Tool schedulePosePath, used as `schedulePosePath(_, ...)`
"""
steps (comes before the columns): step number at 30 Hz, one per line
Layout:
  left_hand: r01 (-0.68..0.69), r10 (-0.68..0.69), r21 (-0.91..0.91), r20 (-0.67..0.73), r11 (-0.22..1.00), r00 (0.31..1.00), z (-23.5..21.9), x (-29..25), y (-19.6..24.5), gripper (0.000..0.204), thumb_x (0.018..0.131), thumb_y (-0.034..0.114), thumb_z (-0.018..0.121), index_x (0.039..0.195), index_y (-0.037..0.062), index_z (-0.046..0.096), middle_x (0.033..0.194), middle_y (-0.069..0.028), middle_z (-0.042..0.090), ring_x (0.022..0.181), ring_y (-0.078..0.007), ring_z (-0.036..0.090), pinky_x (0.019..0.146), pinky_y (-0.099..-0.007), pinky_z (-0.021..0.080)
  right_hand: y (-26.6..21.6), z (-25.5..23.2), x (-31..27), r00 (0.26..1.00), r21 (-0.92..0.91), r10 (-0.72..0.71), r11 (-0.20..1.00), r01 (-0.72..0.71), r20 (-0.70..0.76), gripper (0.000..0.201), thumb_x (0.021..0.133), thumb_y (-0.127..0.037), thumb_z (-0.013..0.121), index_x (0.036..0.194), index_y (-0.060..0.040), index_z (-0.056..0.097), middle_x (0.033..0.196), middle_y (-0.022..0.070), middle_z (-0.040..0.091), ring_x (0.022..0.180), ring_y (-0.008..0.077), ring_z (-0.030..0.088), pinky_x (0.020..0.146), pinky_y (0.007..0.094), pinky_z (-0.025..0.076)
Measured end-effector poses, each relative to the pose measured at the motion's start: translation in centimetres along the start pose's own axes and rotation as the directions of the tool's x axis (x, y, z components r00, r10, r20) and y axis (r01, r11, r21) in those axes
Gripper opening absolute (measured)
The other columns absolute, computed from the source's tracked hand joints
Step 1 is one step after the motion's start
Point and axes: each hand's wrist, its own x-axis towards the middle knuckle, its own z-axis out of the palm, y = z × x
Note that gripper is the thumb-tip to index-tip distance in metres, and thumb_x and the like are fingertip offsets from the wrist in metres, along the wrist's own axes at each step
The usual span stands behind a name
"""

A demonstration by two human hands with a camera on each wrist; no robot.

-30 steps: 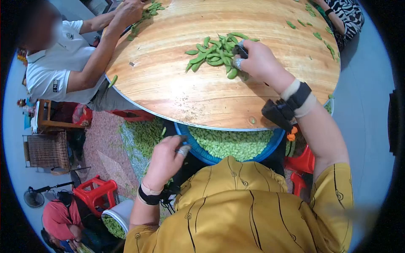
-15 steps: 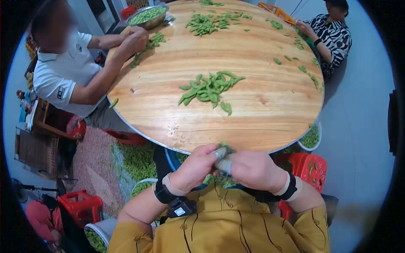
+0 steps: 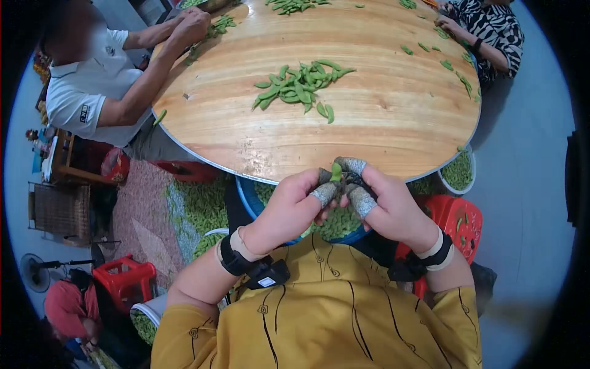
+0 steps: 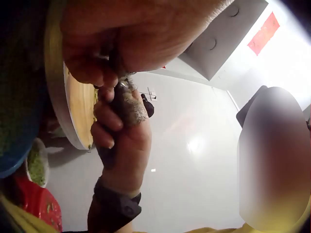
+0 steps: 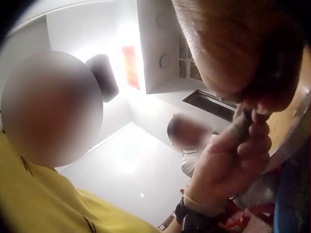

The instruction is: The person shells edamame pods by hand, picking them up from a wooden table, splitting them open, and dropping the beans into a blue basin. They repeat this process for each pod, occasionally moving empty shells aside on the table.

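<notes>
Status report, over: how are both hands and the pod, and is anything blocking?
Left hand pinching pod. Right hand against it, grip unclear. Pod between hands. No obstruction visible.

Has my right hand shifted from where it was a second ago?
Yes: judged against the round table, the right hand has come back from the pod pile to the near edge, close beside the left hand.

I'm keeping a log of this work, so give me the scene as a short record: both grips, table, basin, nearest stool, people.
Left grip: pinches a green bean pod
Right grip: close beside the pod; own hold unclear
Table: round, wooden, bearing a pile of pods
Basin: blue, with beans, below both grips
Nearest stool: red, pods on its seat
People: person in white polo shirt, left; person in zebra-striped top, far right
</notes>
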Motion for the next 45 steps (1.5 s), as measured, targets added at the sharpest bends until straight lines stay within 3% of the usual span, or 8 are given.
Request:
schedulePosePath(5,0.025,-0.017,0.166,-0.048,0.986,0.999,0.0,-0.2,-0.3,0.011,0.090,0.002,0.048,0.095,0.0004,0.058,0.087,-0.0026,0.065,0.060,-0.0060,0.052,0.055,-0.0218,0.043,0.7,0.1,-0.1,0.999,-0.013,-0.034,0.999,0.034,-0.023,0.044,0.081,-0.001,0.046,0.124,-0.0001,0.049,0.082,0.0086,0.063,0.077,0.0154,0.061,0.074,0.0277,0.049)
schedulePosePath(10,-0.363,0.605,0.905,0.163,0.223,0.779,-1.0,-0.2,-1.7,0.011,0.089,0.005,0.054,0.098,0.0013,0.059,0.074,-0.0035,0.063,0.059,-0.0056,0.054,0.052,-0.0212,0.042,2.1,0.5,0.2,0.991,0.319,0.109,0.939,-0.127,0.074,0.040,0.090,-0.004,0.044,0.130,-0.0065,0.047,0.079,-0.0014,0.057,0.050,0.0016,0.041,0.043,0.0159,0.034)
schedulePosePath(14,0.050,-0.054,0.032,0.111,0.998,0.992,-1.4,-1.8,-0.2,0.012,0.091,0.008,0.053,0.097,0.0007,0.060,0.069,-0.0051,0.061,0.052,-0.0090,0.054,0.049,-0.0234,0.043,1.0,0.9,-0.7,0.913,0.711,0.254,0.573,-0.408,0.319,0.033,0.092,-0.008,0.047,0.125,-0.0097,0.052,0.073,-0.0016,0.053,0.048,0.0013,0.037,0.040,0.0166,0.031)
schedulePosePath(20,-0.030,0.016,0.200,0.068,0.979,0.998,-1.9,-1.5,-1.8,0.013,0.087,0.010,0.059,0.095,0.0001,0.059,0.069,-0.0085,0.061,0.054,-0.0126,0.055,0.051,-0.0254,0.044,1.3,1.8,-0.7,0.918,0.705,0.286,0.590,-0.393,0.273,0.026,0.093,-0.011,0.047,0.119,-0.0067,0.052,0.075,-0.0013,0.053,0.052,0.0027,0.042,0.041,0.0183,0.038)
schedulePosePath(29,-0.270,0.604,0.959,0.168,0.081,0.779,-0.9,-1.4,-3.1,0.016,0.070,0.002,0.062,0.085,0.0022,0.056,0.067,-0.0121,0.054,0.059,-0.0252,0.057,0.052,-0.0340,0.047,2.6,3.5,0.0,0.938,0.541,0.327,0.771,-0.335,0.114,0.025,0.088,-0.002,0.043,0.110,-0.0036,0.053,0.078,0.0006,0.056,0.056,0.0054,0.050,0.043,0.0206,0.044)
schedulePosePath(32,0.049,0.041,0.490,-0.172,0.870,0.984,-0.5,-2.0,-1.6,0.012,0.084,0.006,0.056,0.095,-0.0006,0.057,0.072,-0.0102,0.057,0.056,-0.0171,0.055,0.053,-0.0296,0.047,3.2,3.4,-0.5,0.943,0.535,0.314,0.781,-0.322,0.109,0.026,0.088,-0.002,0.044,0.111,-0.0036,0.054,0.076,0.0009,0.057,0.054,0.0054,0.049,0.043,0.0207,0.044)
schedulePosePath(35,0.210,-0.210,-0.044,0.005,0.977,0.978,-1.6,-1.9,-2.2,0.021,0.096,0.014,0.048,0.104,-0.0026,0.057,0.078,-0.0007,0.059,0.061,-0.0054,0.051,0.055,-0.0220,0.045,3.6,3.4,-1.1,0.939,0.546,0.324,0.768,-0.334,0.119,0.026,0.088,-0.004,0.045,0.112,-0.0036,0.055,0.075,0.0001,0.058,0.053,0.0043,0.049,0.043,0.0197,0.043)
schedulePosePath(45,0.136,-0.187,0.376,0.104,0.917,0.977,-1.2,-3.0,-3.5,0.012,0.092,0.005,0.045,0.091,0.0000,0.056,0.072,0.0007,0.056,0.061,-0.0065,0.051,0.056,-0.0226,0.044,5.8,3.5,-0.8,0.965,-0.522,-0.231,0.842,0.136,-0.121,0.016,0.076,-0.010,0.063,0.084,-0.0005,0.053,0.074,0.0201,0.058,0.070,0.0382,0.059,0.061,0.0439,0.047)
